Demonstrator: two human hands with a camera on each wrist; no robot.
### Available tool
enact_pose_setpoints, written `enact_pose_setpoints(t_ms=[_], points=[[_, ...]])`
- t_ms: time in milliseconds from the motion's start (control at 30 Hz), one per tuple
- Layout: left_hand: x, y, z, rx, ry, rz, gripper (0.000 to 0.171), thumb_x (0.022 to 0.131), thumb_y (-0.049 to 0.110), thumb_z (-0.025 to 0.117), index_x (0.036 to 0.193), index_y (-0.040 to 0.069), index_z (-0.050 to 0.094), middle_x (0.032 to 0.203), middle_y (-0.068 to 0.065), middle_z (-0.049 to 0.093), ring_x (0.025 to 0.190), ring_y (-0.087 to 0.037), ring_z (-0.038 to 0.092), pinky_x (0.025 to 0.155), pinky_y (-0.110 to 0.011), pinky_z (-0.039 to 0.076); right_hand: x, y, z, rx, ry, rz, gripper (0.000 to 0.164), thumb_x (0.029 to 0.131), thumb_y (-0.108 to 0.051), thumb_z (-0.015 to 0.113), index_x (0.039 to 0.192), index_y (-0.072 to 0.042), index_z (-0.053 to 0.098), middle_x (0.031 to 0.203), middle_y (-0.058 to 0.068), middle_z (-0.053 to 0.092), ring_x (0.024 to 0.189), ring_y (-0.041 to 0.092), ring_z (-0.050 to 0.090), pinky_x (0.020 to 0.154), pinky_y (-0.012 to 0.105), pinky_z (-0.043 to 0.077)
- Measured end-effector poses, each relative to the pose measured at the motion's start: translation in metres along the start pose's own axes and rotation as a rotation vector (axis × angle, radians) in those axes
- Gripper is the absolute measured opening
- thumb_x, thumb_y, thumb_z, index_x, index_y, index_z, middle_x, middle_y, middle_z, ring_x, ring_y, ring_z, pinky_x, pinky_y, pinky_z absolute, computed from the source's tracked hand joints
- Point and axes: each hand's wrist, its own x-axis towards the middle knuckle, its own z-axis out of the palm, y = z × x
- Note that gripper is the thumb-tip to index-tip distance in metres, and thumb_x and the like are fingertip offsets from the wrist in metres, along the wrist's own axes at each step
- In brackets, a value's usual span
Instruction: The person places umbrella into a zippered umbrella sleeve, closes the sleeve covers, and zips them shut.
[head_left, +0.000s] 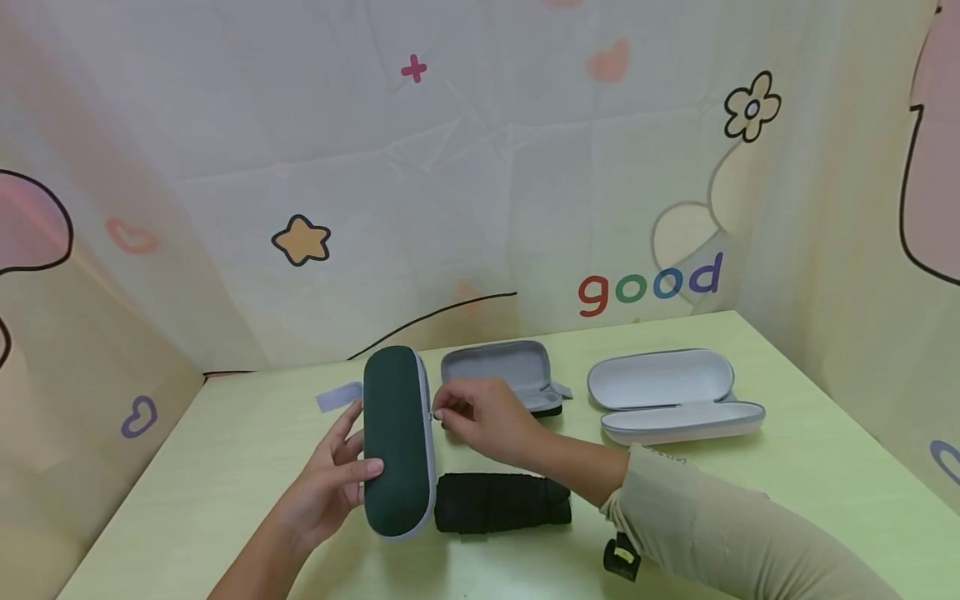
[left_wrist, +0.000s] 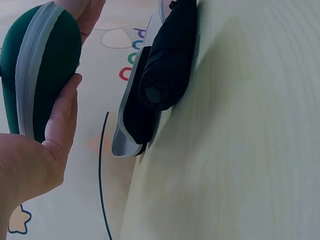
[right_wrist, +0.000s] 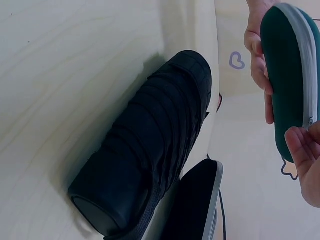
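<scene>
A dark green glasses case (head_left: 395,442) with a pale grey zipper (left_wrist: 32,65) stands on end above the table. My left hand (head_left: 322,492) holds it from the left side, the thumb on its green face and the other fingers behind it. At the case's right edge, my right hand (head_left: 491,421) pinches the small zipper pull (right_wrist: 310,121) between thumb and finger. The zipper looks closed along the part that shows. Below the right hand lies a folded black umbrella (head_left: 502,503), apart from both hands.
Behind the right hand sits an open grey-lined case (head_left: 495,367), partly hidden. An open white-lined case (head_left: 660,379) stands farther right. A pale cloth (head_left: 339,397) lies behind the green case at left. A printed curtain (head_left: 450,167) hangs along the table's back.
</scene>
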Motion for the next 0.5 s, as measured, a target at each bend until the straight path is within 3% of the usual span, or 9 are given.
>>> enact_pose_setpoints(t_ms=[133,333,500], points=[[-0.001,0.001,0.0,0.023,-0.042,-0.009,0.091,0.089,0.002,0.056,0.157,0.016,-0.002,0.132,-0.006,0.053,0.098,-0.021,0.069,0.085,-0.036,0.054,0.0,0.001,-0.002,-0.003,0.02,0.007,0.004,0.089,0.003,0.066,0.091,0.001,0.068,0.079,0.005,0.067,0.069,0.008,0.057,0.065,0.021,0.052],[-0.001,0.001,-0.002,0.042,-0.158,0.011,0.088,0.087,0.004,0.054,0.156,0.01,-0.002,0.127,-0.005,0.057,0.098,-0.02,0.068,0.087,-0.036,0.053,0.001,0.005,-0.004,-0.011,0.04,0.03,0.003,0.09,0.001,0.065,0.09,0.0,0.067,0.078,0.005,0.067,0.069,0.007,0.057,0.066,0.022,0.052],[0.0,-0.001,-0.005,0.066,-0.181,0.002,0.086,0.088,0.006,0.053,0.156,0.011,-0.001,0.128,-0.004,0.057,0.103,-0.019,0.066,0.088,-0.035,0.052,0.002,0.011,-0.007,-0.011,0.046,0.056,0.004,0.091,0.0,0.064,0.091,0.0,0.068,0.08,0.009,0.068,0.069,0.007,0.058,0.064,0.022,0.051]])
